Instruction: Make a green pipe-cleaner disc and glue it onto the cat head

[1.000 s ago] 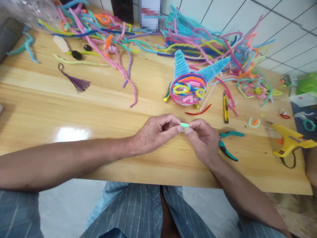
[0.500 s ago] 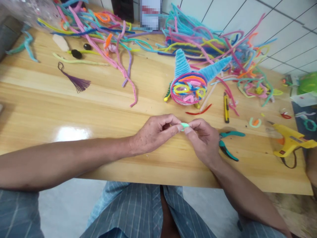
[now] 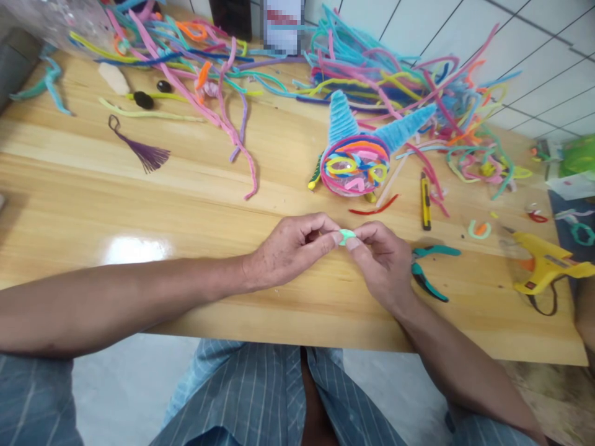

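The left hand (image 3: pixel 288 251) and the right hand (image 3: pixel 379 260) are pinching a small green piece (image 3: pixel 346 236), fingertips closed on it from each side, just in front of the horned pipe-cleaner face (image 3: pixel 356 167). They seem to be shaping it; further bending is asking for a firm, careful pinch.

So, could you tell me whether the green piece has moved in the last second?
No: the green piece, pinched between left hand and right hand, keeps its spot beside the teal pliers.
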Motion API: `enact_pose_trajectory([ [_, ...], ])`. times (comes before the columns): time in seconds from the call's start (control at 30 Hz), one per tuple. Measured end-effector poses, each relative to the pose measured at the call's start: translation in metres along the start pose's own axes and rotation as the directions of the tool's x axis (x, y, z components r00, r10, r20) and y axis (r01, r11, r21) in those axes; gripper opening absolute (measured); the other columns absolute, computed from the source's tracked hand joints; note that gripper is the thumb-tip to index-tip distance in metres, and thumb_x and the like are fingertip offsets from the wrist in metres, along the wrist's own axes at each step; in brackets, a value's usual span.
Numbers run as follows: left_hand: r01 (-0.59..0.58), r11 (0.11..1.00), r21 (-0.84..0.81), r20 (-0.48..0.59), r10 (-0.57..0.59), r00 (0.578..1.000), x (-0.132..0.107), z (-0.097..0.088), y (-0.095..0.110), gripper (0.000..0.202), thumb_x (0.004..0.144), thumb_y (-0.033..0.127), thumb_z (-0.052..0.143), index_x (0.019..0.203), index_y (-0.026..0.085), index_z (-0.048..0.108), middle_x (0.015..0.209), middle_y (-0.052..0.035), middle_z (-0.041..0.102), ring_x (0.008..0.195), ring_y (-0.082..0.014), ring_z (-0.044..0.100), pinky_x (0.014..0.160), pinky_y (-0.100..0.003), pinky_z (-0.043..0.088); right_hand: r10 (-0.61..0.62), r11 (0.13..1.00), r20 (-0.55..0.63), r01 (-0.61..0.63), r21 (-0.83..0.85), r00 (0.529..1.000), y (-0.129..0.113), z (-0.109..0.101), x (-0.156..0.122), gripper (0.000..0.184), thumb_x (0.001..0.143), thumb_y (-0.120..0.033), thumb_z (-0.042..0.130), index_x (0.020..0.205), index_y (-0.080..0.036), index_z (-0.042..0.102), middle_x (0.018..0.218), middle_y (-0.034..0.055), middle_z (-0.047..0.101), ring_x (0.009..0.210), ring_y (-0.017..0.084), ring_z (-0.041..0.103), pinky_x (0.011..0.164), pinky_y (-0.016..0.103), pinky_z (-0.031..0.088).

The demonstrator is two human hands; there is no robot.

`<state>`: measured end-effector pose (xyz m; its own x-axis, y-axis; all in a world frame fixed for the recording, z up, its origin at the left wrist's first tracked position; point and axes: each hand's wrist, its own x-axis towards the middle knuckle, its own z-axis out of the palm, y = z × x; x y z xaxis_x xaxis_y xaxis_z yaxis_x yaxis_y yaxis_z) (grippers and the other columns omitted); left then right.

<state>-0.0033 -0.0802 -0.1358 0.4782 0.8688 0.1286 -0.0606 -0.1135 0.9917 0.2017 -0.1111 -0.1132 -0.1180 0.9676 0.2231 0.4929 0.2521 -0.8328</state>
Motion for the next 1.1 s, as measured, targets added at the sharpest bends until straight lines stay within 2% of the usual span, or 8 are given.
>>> enact_pose_trajectory([
  [0.17, 0.016, 1.000, -0.017, 0.004, -0.016, 1.000, -0.0004, -0.0004, -0.0002, 0.025, 0.104, 0.038, 0.066, 0.096, 0.015, 0.073, 0.080, -0.0009, 0.069, 0.072, -0.0121, 0.058, 0.067, -0.025, 0.046, -0.020, 0.999, 0.003, 0.019, 0.043, 1.000, 0.0013, 0.0006, -0.0001, 0.010, 0.095, -0.023, 0.070, 0.086, -0.026, 0.067, 0.072, -0.0054, 0.068, 0.064, 0.013, 0.061, 0.063, 0.028, 0.049],
  [0.37, 0.035, 0.999, 0.002, 0.010, -0.036, 0.999, -0.0001, 0.0001, 0.0018, 0.027, 0.104, 0.039, 0.066, 0.096, 0.014, 0.073, 0.080, -0.0005, 0.068, 0.072, -0.0118, 0.057, 0.067, -0.025, 0.046, 0.036, 0.999, -0.006, -0.036, 0.039, 0.999, 0.0002, 0.0010, -0.0007, 0.011, 0.096, -0.027, 0.070, 0.085, -0.025, 0.068, 0.073, -0.0041, 0.069, 0.066, 0.014, 0.061, 0.065, 0.029, 0.050],
  [0.93, 0.012, 0.996, 0.092, 0.023, -0.014, 1.000, -0.0005, -0.0010, 0.0016, 0.026, 0.105, 0.036, 0.061, 0.099, 0.015, 0.074, 0.080, -0.0002, 0.069, 0.071, -0.0117, 0.058, 0.067, -0.024, 0.046, 0.000, 0.999, -0.035, 0.001, 0.046, 0.999, 0.0025, 0.0020, -0.0008, 0.014, 0.095, -0.020, 0.071, 0.083, -0.026, 0.067, 0.071, -0.0059, 0.066, 0.065, 0.012, 0.059, 0.063, 0.027, 0.047],
  [1.1, -0.006, 0.997, 0.074, 0.020, 0.005, 1.000, 0.0007, -0.0012, 0.0009, 0.025, 0.105, 0.035, 0.062, 0.099, 0.014, 0.075, 0.084, -0.0017, 0.072, 0.076, -0.0126, 0.061, 0.072, -0.025, 0.049, 0.012, 0.999, -0.033, -0.010, 0.046, 0.999, 0.0026, 0.0019, -0.0008, 0.013, 0.093, -0.019, 0.071, 0.082, -0.026, 0.067, 0.071, -0.0059, 0.066, 0.064, 0.012, 0.059, 0.062, 0.027, 0.046],
])
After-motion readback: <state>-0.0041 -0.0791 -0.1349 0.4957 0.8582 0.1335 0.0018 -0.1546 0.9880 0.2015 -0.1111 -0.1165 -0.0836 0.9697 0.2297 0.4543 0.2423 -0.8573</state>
